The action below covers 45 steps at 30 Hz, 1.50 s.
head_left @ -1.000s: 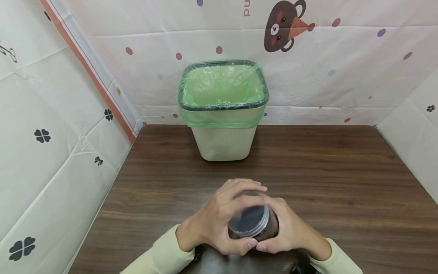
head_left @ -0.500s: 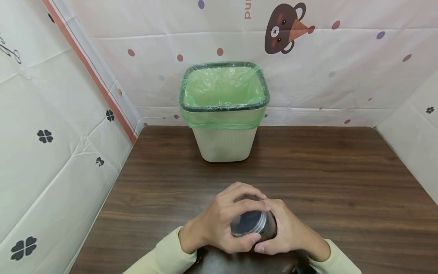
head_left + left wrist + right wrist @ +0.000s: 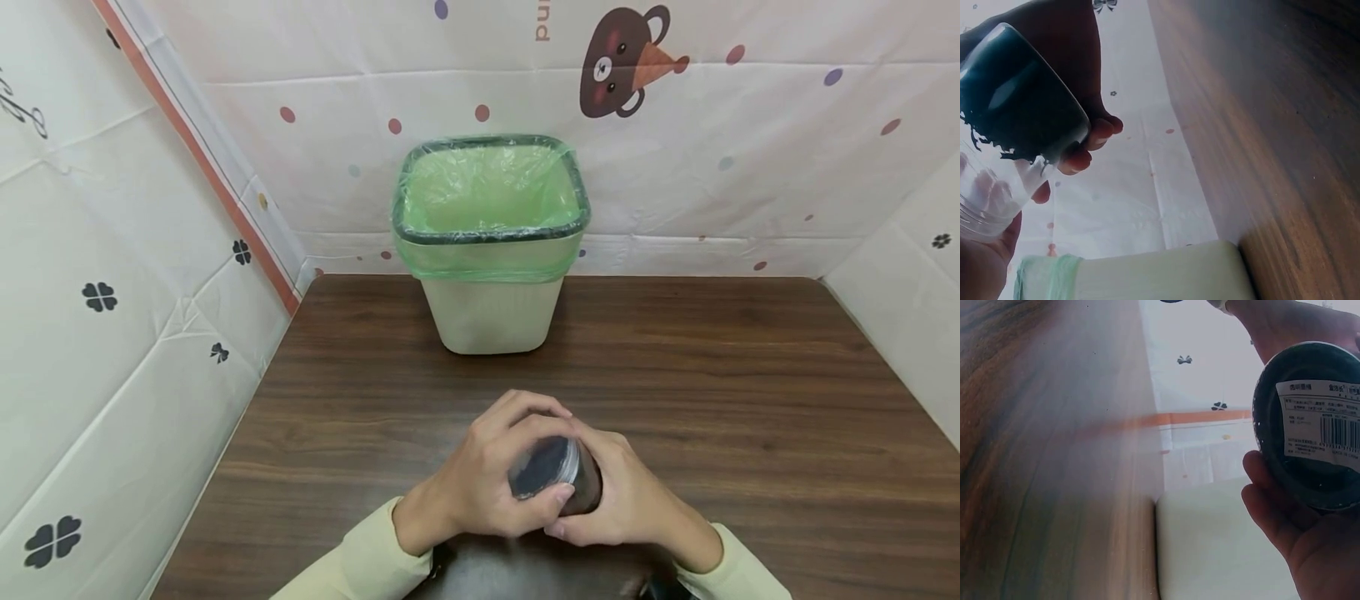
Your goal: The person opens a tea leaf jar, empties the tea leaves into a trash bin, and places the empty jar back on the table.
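Note:
A clear round jar [image 3: 588, 487] with dark contents is held between both hands above the near part of the table, tilted with its lid end toward the left. My left hand [image 3: 487, 479] grips around the clear lid [image 3: 538, 468], fingers over the far side and thumb on the near side. My right hand [image 3: 630, 492] holds the jar's body from the right. In the left wrist view, the dark flaky contents [image 3: 1019, 94] lie toward the base, and the ridged neck end is transparent. A white barcode label [image 3: 1316, 422] covers the jar's base in the right wrist view.
A pale bin [image 3: 491, 321] with a green liner [image 3: 480, 267] and dark rim stands at the back of the brown wooden table [image 3: 712, 358]. White patterned sheets [image 3: 712, 167] hang behind and beside the table. A dark object shows at the bottom edge below the right wrist.
The jar has tilted further, so more of its side shows beside the lid. Both hands have stayed around it, dipping a little and then rising slightly.

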{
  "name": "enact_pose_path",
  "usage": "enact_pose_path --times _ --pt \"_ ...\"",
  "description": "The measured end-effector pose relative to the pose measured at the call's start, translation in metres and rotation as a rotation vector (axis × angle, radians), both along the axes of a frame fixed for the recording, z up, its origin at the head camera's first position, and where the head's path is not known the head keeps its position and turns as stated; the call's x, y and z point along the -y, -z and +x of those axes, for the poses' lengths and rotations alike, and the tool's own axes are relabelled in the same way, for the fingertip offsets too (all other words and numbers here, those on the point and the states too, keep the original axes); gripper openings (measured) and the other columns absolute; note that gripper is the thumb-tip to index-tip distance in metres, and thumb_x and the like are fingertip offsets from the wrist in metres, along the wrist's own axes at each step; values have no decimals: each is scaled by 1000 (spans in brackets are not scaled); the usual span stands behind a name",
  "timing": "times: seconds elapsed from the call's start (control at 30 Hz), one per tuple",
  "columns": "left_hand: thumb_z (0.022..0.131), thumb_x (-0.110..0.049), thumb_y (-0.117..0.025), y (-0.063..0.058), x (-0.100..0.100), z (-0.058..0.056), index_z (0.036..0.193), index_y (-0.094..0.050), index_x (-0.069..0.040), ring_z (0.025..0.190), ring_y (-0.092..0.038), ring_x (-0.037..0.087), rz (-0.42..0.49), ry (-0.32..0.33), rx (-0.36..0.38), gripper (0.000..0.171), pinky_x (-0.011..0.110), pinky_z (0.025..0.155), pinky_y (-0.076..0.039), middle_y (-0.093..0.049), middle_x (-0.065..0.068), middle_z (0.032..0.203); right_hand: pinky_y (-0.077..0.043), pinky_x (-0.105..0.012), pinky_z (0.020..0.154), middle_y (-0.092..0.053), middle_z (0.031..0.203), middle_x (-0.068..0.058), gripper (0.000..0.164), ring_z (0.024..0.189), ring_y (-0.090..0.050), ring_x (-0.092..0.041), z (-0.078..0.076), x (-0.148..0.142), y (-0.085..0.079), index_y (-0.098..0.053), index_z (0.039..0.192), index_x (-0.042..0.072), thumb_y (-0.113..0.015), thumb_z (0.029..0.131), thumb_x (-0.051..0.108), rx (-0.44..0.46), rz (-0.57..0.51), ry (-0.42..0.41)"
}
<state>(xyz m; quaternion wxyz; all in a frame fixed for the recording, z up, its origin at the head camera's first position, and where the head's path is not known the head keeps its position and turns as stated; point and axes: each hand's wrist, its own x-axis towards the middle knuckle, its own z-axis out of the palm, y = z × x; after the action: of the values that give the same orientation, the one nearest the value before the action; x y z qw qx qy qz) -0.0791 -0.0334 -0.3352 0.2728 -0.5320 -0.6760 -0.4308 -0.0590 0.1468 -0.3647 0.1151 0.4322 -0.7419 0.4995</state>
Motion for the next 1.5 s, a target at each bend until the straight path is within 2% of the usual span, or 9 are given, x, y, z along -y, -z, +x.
enact_pose_path --times 0.13,0.57,0.93,1.03,1.27,1.5 --pt "81 -28 -56 2 0 0 108 -59 -3 99 -52 15 4 -17 33 37 24 84 -46 -56 11 107 -51 -20 61 -62 94 -2 69 76 -59 -11 1 1 -1 -50 121 9 -80 61 24 5 4 20" --pt "81 -28 -58 2 0 1 112 -59 -3 101 -51 16 -11 -36 42 40 25 86 -45 -56 11 110 -51 -21 61 -62 95 -2 71 76 -59 -12 2 -1 1 -49 123 13 -80 61 26 31 27 73" --pt "81 -26 -58 -1 1 2 115 -58 -3 105 -50 18 -44 -32 63 42 27 89 -44 -54 11 116 -51 -19 61 -61 97 2 81 77 -58 -10 -7 -12 36 -47 126 14 -83 56 33 22 66 107" --pt "81 -26 -59 -2 1 3 116 -58 -4 106 -50 18 -53 -29 77 42 27 90 -44 -54 10 117 -51 -19 62 -61 97 2 80 78 -58 -9 -6 -10 31 -47 126 14 -83 56 33 21 66 109" --pt "78 -26 -63 -4 4 3 117 -57 -4 108 -49 18 -70 -24 103 45 30 90 -44 -53 10 119 -50 -19 62 -62 93 0 72 75 -59 -11 0 -2 5 -50 121 15 -83 57 27 27 44 96" --pt "78 -30 -65 -4 5 3 117 -57 -4 109 -48 19 -75 -12 99 47 31 91 -44 -52 10 120 -50 -18 61 -62 91 2 68 74 -59 -9 1 -1 1 -53 116 11 -81 55 21 22 39 90"
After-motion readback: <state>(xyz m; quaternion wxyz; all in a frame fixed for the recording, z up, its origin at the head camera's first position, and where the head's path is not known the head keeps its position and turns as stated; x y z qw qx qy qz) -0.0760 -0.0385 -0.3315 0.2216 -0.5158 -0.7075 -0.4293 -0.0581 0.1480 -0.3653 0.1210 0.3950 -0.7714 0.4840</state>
